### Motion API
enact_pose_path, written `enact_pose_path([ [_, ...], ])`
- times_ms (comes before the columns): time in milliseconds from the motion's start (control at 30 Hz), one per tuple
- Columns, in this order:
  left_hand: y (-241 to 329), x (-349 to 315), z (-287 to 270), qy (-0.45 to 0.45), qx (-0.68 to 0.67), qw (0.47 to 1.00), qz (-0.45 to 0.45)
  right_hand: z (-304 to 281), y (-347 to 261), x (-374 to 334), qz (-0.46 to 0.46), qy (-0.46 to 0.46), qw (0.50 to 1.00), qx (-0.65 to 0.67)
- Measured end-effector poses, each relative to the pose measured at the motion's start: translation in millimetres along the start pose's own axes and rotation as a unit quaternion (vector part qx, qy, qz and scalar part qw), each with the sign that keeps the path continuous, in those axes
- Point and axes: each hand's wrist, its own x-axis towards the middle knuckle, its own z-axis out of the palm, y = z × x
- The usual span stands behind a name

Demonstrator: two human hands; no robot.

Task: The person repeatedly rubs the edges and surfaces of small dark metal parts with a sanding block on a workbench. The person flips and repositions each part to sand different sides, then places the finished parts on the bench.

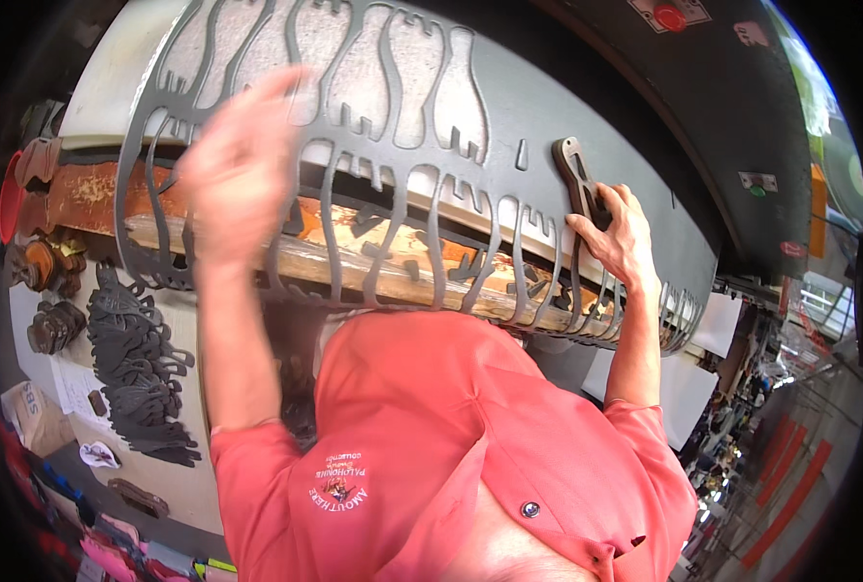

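A dark grey sheet (pixel 524 121), full of cut-out openings, drapes over the work surface and hangs over its near edge in thin strips. On its uncut part at the right stands a cutting die (pixel 569 160), a narrow dark brown frame with a hollow middle. My right hand (pixel 618 233) grips the near end of this die, thumb on one side and fingers on the other. Above the cut-out part of the sheet is my left hand (pixel 242 179), smeared by motion. One finger seems to point up and away, but whether it holds anything cannot be made out.
A worn wooden ledge (pixel 393 267) with dark scraps runs below the strips. On the left side table lie a pile of cut dark pieces (pixel 141 359) and more dies (pixel 55 328). A dark machine part with a red button (pixel 669 16) overhangs at the upper right.
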Motion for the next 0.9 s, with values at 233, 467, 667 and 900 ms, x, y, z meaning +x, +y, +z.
enact_pose_path([
  [233,50.9,-43.2,191.4,-0.393,0.247,0.837,0.291,-29.3,-5.4,9.0,-0.071,-0.010,0.997,0.011],
  [467,48.4,-77.4,120.3,-0.397,-0.052,0.891,0.213,-60.8,-28.2,63.2,-0.334,0.004,0.938,-0.095],
  [667,44.4,-40.7,131.3,-0.192,0.117,0.955,0.193,-24.3,-44.1,132.6,-0.505,0.022,0.858,-0.093],
  [900,16.4,-43.0,178.9,-0.197,0.152,0.947,0.205,48.2,-26.8,120.6,-0.028,0.172,0.938,0.301],
])
